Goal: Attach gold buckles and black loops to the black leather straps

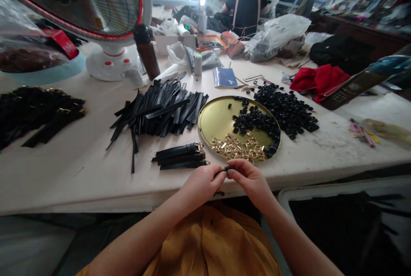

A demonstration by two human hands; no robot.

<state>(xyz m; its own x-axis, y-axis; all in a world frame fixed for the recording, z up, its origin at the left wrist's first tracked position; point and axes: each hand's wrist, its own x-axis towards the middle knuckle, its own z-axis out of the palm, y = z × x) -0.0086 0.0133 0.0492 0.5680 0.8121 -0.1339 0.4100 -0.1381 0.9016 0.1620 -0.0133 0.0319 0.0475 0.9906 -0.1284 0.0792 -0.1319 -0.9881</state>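
My left hand (pixel 203 181) and my right hand (pixel 249 178) meet at the table's front edge, fingertips pinched on a short dark piece, seemingly a black strap (pixel 228 167). Most of it is hidden by the fingers. Just beyond them lies a round gold tray (pixel 213 115) with gold buckles (pixel 236 148) along its near side and small black loops (pixel 252 118) on its right. To the left of the tray is a small stack of black straps with gold buckles (pixel 178 156). Behind that stack spreads a heap of loose black straps (pixel 167 109).
More black loops (pixel 285 111) are piled right of the tray. A fan (pixel 109 60), a brown bottle (pixel 147 53) and a blue booklet (pixel 225 77) stand or lie farther back. Buckled straps (pixel 38 111) are heaped at far left, red cloth (pixel 319 81) at right. A person (pixel 247 6) is across the table.
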